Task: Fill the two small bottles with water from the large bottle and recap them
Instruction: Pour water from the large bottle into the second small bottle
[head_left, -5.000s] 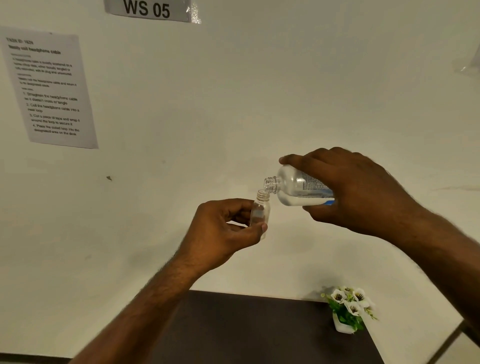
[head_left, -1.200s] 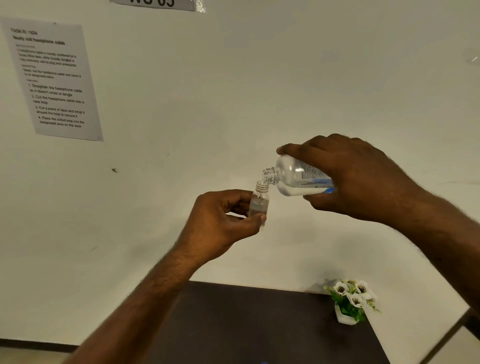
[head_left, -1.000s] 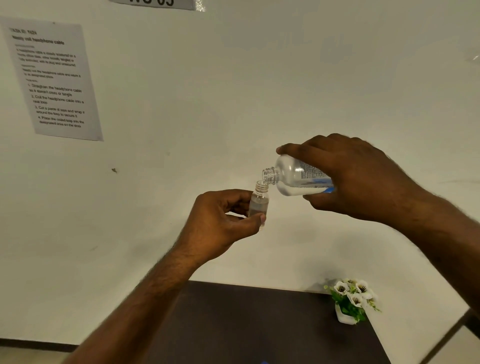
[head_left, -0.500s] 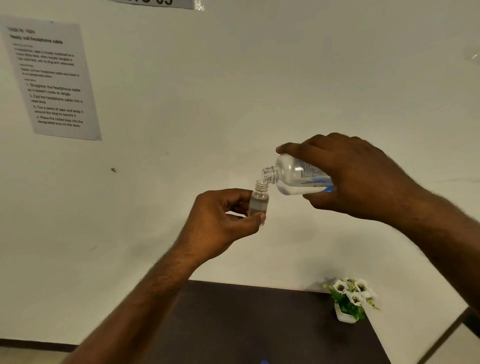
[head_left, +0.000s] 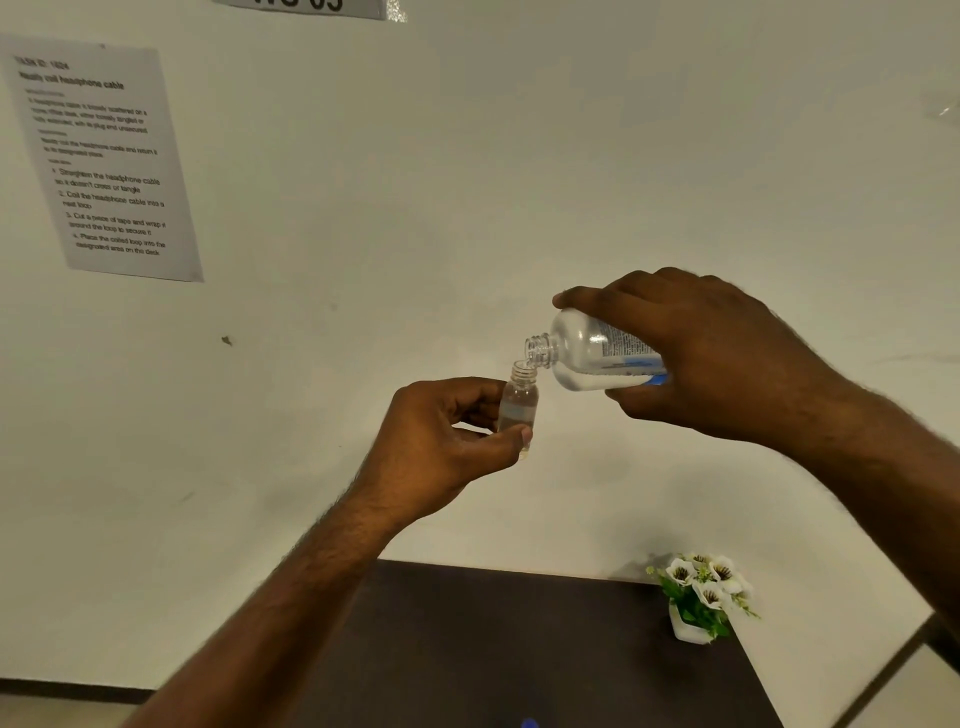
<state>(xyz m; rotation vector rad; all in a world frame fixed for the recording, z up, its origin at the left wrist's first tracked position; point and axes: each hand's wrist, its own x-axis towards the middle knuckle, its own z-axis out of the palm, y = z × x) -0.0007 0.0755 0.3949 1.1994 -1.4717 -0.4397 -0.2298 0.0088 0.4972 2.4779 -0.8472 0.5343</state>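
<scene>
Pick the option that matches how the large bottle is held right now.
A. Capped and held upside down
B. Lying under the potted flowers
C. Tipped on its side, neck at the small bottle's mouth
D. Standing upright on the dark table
C: the right hand holds the large bottle tipped sideways, its open neck just above the mouth of the small bottle, which the left hand holds upright.

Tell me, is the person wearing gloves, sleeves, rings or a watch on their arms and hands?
No. Both the left hand and the right hand are bare, with no gloves and no rings that show. Both forearms are bare and hairy too, with no sleeves, watch or bracelet in view.
</scene>
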